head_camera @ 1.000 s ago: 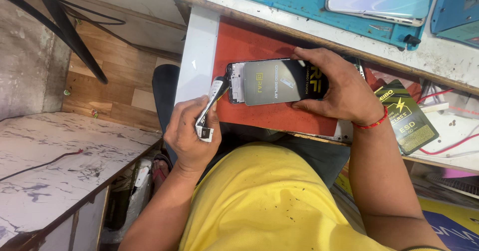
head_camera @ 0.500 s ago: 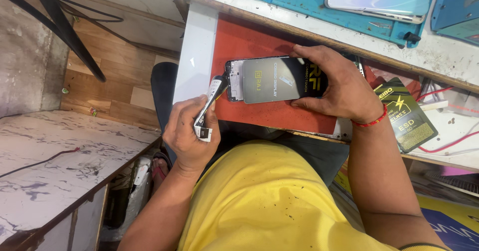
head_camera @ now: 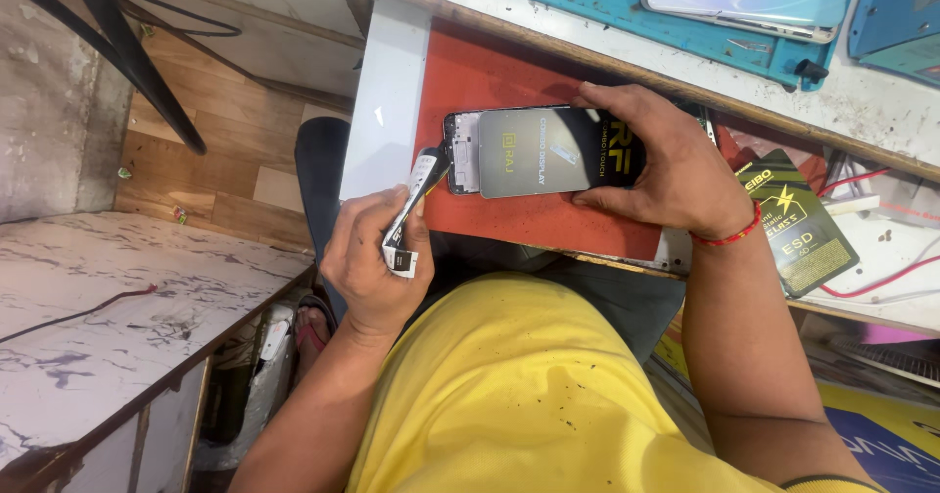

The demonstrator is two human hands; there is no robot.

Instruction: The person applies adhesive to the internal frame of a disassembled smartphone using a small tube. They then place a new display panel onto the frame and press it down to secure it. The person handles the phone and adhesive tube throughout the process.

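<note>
Phone screen (head_camera: 548,152): on the red mat (head_camera: 509,72), centre, gripped at its right end by the right hand (head_camera: 666,165). Left hand (head_camera: 372,258) pinches a small tube (head_camera: 409,214), nozzle at the screen's left edge. Risk: a hard squeeze may flood the edge; a loose grip may let the screen shift.

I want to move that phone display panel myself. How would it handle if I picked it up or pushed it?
The display panel looks thin and flat, so it is probably light and somewhat bendable. Its glossy face suggests it could slide on the red mat. The right hand pinches its edges, hinting it is fragile.
</note>
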